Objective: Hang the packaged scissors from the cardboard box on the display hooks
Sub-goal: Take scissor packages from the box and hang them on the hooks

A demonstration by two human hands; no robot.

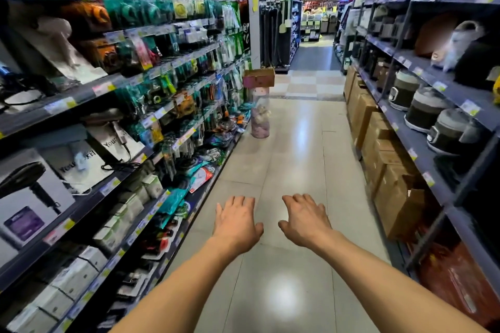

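Two hands are out front, both empty: the left hand (238, 220) and right hand (305, 220) hover palms down, fingers loosely spread. One cardboard box (259, 77) sits well down the aisle atop a single tall canister (260, 116), beside the left-side display hooks (189, 84). Its contents can't be made out.

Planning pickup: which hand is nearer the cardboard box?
Left. The left hand is nearly in line with the cardboard box; the right hand is off to its right. Both are well short.
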